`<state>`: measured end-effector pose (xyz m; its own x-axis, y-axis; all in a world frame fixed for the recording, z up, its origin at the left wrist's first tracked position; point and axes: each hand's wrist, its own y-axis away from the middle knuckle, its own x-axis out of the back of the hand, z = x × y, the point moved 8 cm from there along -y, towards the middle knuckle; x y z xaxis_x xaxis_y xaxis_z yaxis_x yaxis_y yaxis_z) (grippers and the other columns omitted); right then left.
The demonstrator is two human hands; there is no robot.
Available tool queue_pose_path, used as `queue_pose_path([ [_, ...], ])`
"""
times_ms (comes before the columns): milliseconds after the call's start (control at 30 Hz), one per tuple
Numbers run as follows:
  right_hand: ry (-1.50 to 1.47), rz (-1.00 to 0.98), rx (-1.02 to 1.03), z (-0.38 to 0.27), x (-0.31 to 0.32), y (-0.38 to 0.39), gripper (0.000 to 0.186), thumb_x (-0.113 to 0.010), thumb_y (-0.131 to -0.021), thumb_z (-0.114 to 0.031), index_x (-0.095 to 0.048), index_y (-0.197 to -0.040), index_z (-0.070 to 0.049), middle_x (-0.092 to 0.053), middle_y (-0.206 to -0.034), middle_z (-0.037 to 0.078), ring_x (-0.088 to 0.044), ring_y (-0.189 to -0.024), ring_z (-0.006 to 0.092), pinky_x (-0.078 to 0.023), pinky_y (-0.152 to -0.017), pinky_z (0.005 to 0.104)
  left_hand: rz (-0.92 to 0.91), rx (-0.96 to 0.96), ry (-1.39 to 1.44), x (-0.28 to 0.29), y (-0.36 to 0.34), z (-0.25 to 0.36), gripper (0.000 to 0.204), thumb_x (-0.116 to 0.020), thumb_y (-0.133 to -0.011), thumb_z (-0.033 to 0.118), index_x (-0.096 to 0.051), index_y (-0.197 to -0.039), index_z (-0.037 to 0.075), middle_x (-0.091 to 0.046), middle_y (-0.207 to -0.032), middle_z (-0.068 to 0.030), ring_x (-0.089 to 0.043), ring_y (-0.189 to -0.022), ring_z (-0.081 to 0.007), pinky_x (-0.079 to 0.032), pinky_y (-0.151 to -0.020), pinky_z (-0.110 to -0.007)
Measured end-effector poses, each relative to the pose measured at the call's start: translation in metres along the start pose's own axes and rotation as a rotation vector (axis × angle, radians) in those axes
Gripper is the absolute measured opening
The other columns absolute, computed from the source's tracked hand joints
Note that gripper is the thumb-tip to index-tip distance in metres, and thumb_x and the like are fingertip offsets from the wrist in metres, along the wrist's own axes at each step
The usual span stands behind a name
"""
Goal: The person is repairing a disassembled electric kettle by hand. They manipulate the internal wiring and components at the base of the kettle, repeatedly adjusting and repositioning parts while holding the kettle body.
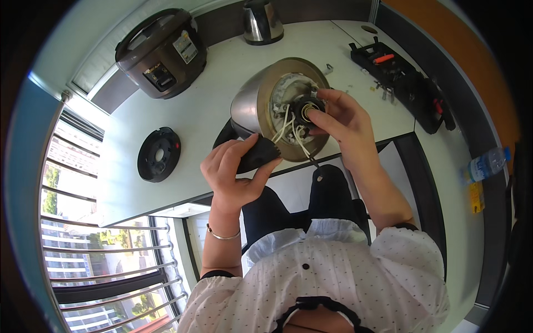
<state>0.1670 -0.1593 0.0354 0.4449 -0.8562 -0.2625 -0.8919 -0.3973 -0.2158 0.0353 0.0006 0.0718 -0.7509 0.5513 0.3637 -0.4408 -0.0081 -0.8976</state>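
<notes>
A steel electric kettle [247, 102] lies tipped on the table, its opened underside facing me. White wires [286, 129] run out of the bare base, and one dark lead hangs past the table edge with its end loose. My left hand [230, 169] is closed around the kettle's black handle [260, 155], near its notched end. The fingers of my right hand [341, 119] pinch a round black connector [305, 112] with brass-coloured rings, against the kettle's underside. Some of the parts behind the connector are hidden by it and by my fingers.
Left of the kettle lies a round black base [159, 154]. A rice cooker [161, 55] and a second kettle [262, 22] stand at the back. An open black tool case [402, 83] with small bits is at the right, with a water bottle [486, 165] beyond.
</notes>
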Motion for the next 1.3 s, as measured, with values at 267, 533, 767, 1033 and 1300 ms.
queue_pose_path([
  [267,-0.006,-0.010,0.033,-0.013,-0.004,-0.008,0.052,-0.074,-0.079,-0.005,-0.049,-0.122,0.008,-0.065,-0.089,0.008,-0.062,-0.079,0.0118,-0.051,-0.067,0.0233,0.005,0.057,0.039,0.001,-0.003,-0.006,0.041,-0.088,-0.054,0.014,-0.066,-0.086,-0.002,-0.064,-0.069,-0.0117,-0.063,-0.058,-0.0228,-0.049,-0.054,-0.027],
  [533,-0.040,-0.067,0.007,-0.009,-0.005,-0.015,0.051,-0.077,-0.077,-0.007,-0.051,-0.118,0.010,-0.067,-0.091,0.011,-0.063,-0.075,0.0114,-0.050,-0.064,0.0225,-0.006,0.089,0.054,0.002,-0.005,-0.011,0.041,-0.088,-0.054,0.012,-0.066,-0.085,-0.002,-0.065,-0.068,-0.0104,-0.062,-0.058,-0.0205,-0.048,-0.055,-0.027],
  [767,0.066,-0.140,-0.076,-0.003,0.001,-0.023,0.045,-0.077,-0.076,-0.007,-0.056,-0.112,0.008,-0.067,-0.093,0.011,-0.064,-0.077,0.0112,-0.051,-0.065,0.0219,-0.006,0.100,0.039,0.003,-0.006,-0.012,0.040,-0.088,-0.053,0.013,-0.066,-0.084,-0.002,-0.065,-0.068,-0.0093,-0.062,-0.058,-0.0196,-0.048,-0.056,-0.026],
  [1033,0.280,-0.410,0.166,-0.027,0.003,-0.038,0.049,-0.075,-0.073,0.000,-0.059,-0.119,0.000,-0.066,-0.103,0.008,-0.063,-0.097,0.0156,-0.049,-0.086,0.0282,-0.057,0.010,0.030,-0.001,-0.013,0.003,0.039,-0.088,-0.054,0.014,-0.067,-0.084,-0.001,-0.064,-0.067,-0.0099,-0.062,-0.057,-0.0209,-0.048,-0.054,-0.027],
  [1300,0.398,-0.603,0.304,-0.038,0.005,-0.048,0.049,-0.075,-0.071,0.000,-0.062,-0.119,-0.006,-0.065,-0.106,0.004,-0.061,-0.091,0.0126,-0.047,-0.083,0.0263,-0.062,-0.087,0.025,-0.008,-0.012,0.009,0.041,-0.087,-0.053,0.017,-0.067,-0.085,0.001,-0.061,-0.064,-0.0091,-0.060,-0.053,-0.0218,-0.047,-0.051,-0.028],
])
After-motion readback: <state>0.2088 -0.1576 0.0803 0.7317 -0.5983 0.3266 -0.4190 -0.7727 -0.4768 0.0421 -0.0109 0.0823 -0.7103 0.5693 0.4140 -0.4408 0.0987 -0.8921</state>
